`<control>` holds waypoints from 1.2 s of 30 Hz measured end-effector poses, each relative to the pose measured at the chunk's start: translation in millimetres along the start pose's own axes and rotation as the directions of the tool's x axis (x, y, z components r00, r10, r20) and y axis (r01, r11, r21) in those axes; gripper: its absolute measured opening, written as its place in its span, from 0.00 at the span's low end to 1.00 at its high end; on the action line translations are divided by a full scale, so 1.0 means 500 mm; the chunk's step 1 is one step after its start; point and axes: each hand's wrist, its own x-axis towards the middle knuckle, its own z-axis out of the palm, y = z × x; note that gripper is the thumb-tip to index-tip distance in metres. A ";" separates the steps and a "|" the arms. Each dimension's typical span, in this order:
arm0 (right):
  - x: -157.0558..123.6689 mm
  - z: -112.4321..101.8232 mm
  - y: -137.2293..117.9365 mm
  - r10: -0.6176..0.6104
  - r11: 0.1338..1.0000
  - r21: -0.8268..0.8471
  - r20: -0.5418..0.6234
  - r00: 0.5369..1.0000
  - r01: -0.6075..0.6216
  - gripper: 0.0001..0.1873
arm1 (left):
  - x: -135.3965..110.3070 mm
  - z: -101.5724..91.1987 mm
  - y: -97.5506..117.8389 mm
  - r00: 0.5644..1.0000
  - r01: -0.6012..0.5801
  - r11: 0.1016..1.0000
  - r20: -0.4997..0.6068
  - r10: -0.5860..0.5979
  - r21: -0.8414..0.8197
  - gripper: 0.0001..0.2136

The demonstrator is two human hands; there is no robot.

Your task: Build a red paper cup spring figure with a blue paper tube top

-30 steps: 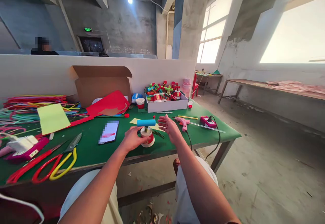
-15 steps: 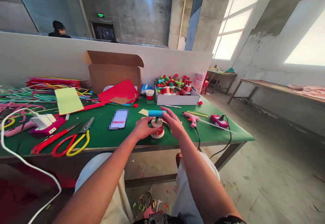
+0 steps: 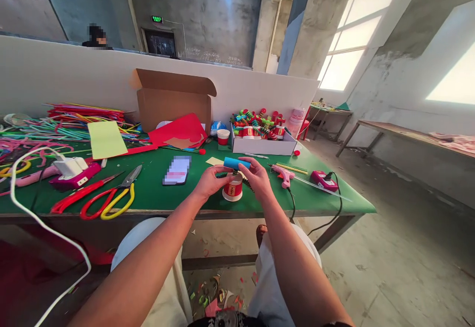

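Note:
A blue paper tube (image 3: pixel 236 163) lies sideways over an upside-down red-and-white paper cup (image 3: pixel 232 191) standing at the table's front edge. My right hand (image 3: pixel 259 176) pinches the tube's right end between thumb and fingers. Close under the tube's left end is my left hand (image 3: pixel 211 184), its thumb and fingers drawn together beside the top of the cup. A bit of dark green coil shows by those fingers; what they grip is unclear. Another dark green coil (image 3: pixel 248 184) sticks out right of the cup, partly behind my right hand.
A white box (image 3: pixel 263 146) of finished cup figures stands behind, near another paper cup (image 3: pixel 223 137). To the right lie a pink glue gun (image 3: pixel 284 174) and a purple socket block (image 3: pixel 324 180). Leftward are a phone (image 3: pixel 177 170), scissors (image 3: pixel 111 196), red paper (image 3: pixel 181 131) and pipe cleaners (image 3: pixel 67 131).
My left hand has risen from the cup's side to its top, by the tube. The blue tube has tilted, its right end lower. The view has shifted slightly.

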 end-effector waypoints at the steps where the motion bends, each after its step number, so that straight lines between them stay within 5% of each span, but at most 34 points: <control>1: 0.000 0.000 0.001 -0.009 1.000 -0.021 -0.007 1.000 0.009 0.20 | 0.002 0.003 -0.003 1.000 -0.022 1.000 -0.023 0.022 -0.007 0.15; 8: 0.005 0.003 0.007 -0.106 0.978 -0.187 -0.045 0.993 0.096 0.19 | 0.012 0.010 -0.011 0.989 -0.118 0.992 -0.095 0.114 -0.044 0.12; 19: -0.005 0.018 -0.013 -0.208 0.876 -0.466 -0.131 0.969 0.125 0.15 | 0.006 0.021 -0.004 0.989 0.019 0.967 -0.139 -0.056 -0.255 0.15; 36: -0.003 0.008 -0.008 -0.180 0.899 -0.415 -0.057 0.982 0.141 0.15 | 0.001 0.025 0.002 0.983 0.067 0.948 -0.140 -0.115 -0.311 0.18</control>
